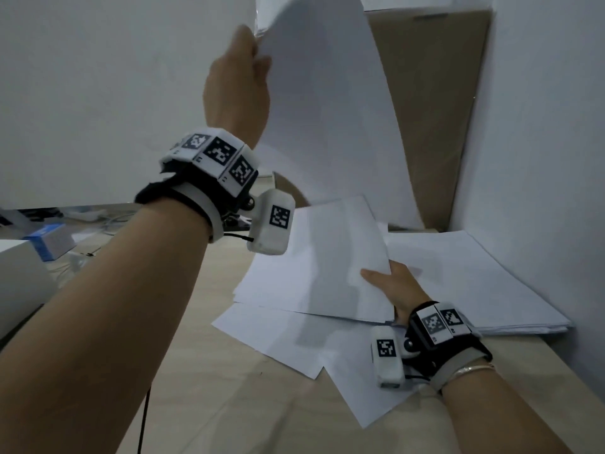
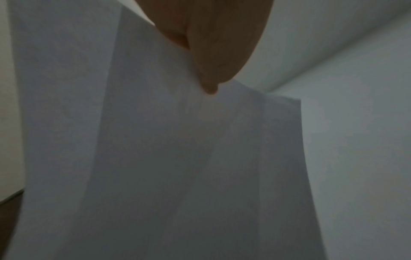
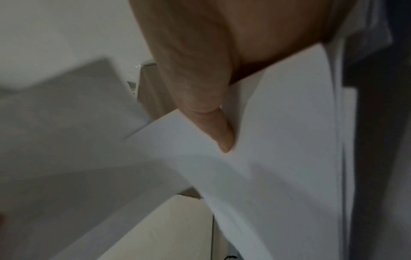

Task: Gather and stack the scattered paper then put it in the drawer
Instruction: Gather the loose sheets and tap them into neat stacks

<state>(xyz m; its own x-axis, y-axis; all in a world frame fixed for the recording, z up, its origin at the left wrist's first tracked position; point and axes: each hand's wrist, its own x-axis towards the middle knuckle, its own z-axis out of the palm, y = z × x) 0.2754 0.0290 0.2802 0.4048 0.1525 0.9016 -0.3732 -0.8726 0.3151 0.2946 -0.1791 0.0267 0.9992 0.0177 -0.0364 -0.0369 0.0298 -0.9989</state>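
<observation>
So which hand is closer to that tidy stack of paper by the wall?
Right. The right hand grips sheets just beside the tidy stack; the left hand is raised high above, holding lifted sheets.

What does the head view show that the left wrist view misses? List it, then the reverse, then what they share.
Only the head view: the right hand gripping a sheaf of paper over the wooden desk, more loose sheets under it, a neat stack to the right, a cardboard box behind, and both wrist rigs.

Only the left wrist view: the thumb pressed on the sheet from close up, and overlapping layers of paper below it.

Both: the left hand pinching the raised sheets, with white wall behind.
</observation>
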